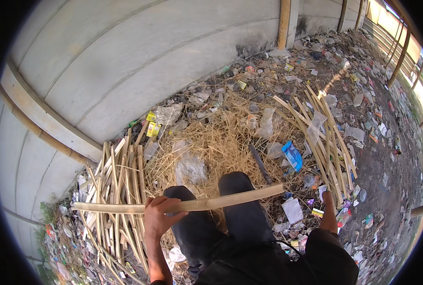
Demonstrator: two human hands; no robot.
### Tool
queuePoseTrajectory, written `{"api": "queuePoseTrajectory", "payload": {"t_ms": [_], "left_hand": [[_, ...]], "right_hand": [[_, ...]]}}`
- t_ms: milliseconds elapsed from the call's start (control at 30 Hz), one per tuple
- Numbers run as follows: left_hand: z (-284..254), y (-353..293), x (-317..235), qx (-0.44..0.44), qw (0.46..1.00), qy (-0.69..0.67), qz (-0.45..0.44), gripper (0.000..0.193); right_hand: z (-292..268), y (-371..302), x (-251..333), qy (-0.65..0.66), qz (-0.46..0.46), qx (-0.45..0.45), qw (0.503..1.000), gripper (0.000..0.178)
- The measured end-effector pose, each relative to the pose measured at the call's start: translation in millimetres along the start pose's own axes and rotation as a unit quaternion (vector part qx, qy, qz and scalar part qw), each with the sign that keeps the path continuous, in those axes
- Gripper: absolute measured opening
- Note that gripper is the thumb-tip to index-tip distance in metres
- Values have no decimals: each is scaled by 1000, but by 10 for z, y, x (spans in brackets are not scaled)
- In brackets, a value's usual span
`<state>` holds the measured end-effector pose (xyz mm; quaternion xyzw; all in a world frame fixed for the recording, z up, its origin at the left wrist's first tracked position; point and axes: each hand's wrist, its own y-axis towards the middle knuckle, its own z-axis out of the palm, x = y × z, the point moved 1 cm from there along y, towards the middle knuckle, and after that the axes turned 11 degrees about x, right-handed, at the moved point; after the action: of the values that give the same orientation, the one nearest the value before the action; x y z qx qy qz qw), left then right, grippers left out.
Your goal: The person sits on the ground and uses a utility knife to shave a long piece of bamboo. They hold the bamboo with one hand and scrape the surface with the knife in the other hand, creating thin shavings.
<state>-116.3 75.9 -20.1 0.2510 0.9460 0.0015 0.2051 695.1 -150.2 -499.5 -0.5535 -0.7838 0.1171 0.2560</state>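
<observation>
My left hand (pixel 160 216) is closed around a long split bamboo strip (pixel 206 203). The strip lies crosswise over my knees, its left end above a pile of bamboo strips (pixel 121 190) on the ground. My right arm reaches out to the right, and my right hand (pixel 328 198) is beside the near end of a smaller bundle of bamboo strips (pixel 332 152). Its fingers are too small and foreshortened to make out. In front of my knees a long dark blade-like tool (pixel 259 161) rests on shredded bamboo shavings (pixel 225 128).
A grey concrete panel wall (pixel 140 57) curves along the left and far side, with a bamboo post (pixel 284 23) against it. Litter covers the ground, including a blue packet (pixel 292 156), yellow packets (pixel 153 124) and clear plastic (pixel 191 169). Slanted poles (pixel 400 57) stand at far right.
</observation>
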Motion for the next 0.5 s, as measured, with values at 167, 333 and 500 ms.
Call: {"api": "queuePoseTrajectory", "payload": {"t_ms": [167, 333, 500], "left_hand": [[-119, -86, 29, -14, 998, -11, -63, 47], [-103, 9, 38, 1, 991, -96, -98, 48], [-207, 195, -45, 29, 992, -88, -83, 47]], "right_hand": [[76, -146, -323, -80, -50, 79, 992, 62], [-318, -146, -304, -95, 18, 36, 995, 67], [-248, -608, 46, 131, 34, 76, 988, 59]]}}
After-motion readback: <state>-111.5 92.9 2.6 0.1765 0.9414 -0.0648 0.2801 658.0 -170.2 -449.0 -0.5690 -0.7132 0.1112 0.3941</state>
